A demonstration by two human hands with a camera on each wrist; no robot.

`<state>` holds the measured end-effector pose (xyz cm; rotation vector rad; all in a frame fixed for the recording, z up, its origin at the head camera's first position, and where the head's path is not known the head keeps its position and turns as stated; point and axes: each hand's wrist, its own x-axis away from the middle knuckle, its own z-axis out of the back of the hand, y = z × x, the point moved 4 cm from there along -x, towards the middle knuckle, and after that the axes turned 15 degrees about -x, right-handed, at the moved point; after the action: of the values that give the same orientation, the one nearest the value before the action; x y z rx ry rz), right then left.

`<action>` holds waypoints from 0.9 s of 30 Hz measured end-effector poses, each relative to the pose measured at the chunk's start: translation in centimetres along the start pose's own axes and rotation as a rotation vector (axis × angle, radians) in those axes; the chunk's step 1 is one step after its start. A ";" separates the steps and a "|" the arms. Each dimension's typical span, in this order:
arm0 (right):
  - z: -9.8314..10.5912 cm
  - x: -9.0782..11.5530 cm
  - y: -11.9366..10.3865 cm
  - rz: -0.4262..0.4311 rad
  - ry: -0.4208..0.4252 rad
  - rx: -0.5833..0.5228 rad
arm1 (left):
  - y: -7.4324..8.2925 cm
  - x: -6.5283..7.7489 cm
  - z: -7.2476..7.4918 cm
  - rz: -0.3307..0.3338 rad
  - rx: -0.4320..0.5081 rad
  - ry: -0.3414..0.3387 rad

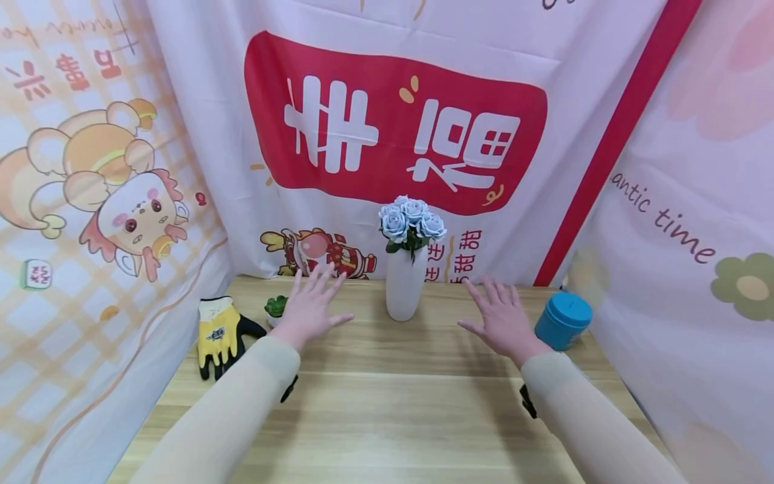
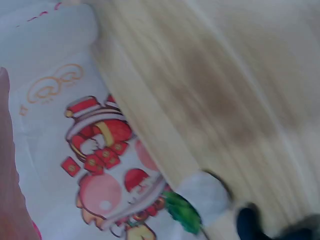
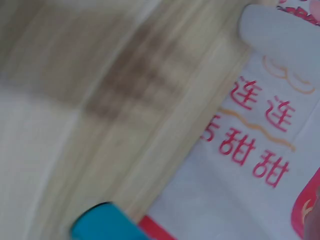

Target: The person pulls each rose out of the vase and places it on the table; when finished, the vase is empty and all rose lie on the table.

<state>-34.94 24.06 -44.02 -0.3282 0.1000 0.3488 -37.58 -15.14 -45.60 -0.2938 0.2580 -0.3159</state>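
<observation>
My left hand (image 1: 313,309) hovers over the left part of the wooden table with fingers spread and nothing in it. Just left of its wrist is a small green potted plant (image 1: 276,306), partly covered by the hand; its white pot (image 2: 205,196) shows in the left wrist view. My right hand (image 1: 500,317), also spread and bare of any object, is over the right side, nearest a blue lidded canister (image 1: 564,321). Between the two hands, farther back, a white vase (image 1: 403,286) stands upright with pale blue roses (image 1: 412,220) in it.
Yellow and black work gloves (image 1: 219,337) lie at the table's left edge. Printed cloth (image 1: 387,134) hangs behind the wooden table (image 1: 375,423), and further cloths flank it on the left and right.
</observation>
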 end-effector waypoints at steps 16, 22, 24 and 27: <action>-0.6 -8.9 -5.9 -0.101 0.006 -0.352 | 5.2 -8.0 5.3 0.178 0.923 -0.033; -0.1 -10.8 -7.2 -0.116 0.032 -0.509 | 6.0 -9.2 7.6 0.312 1.166 0.067; -0.1 -11.4 -7.5 -0.121 0.041 -0.536 | 6.2 -9.6 8.2 0.327 1.203 0.085; -0.2 -12.2 -7.8 -0.144 0.048 -0.577 | 6.4 -10.2 8.7 0.363 1.223 0.096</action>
<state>-43.64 13.16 -40.06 -0.9106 0.0204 0.2213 -42.73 -3.75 -37.53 0.9683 0.1695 -0.0852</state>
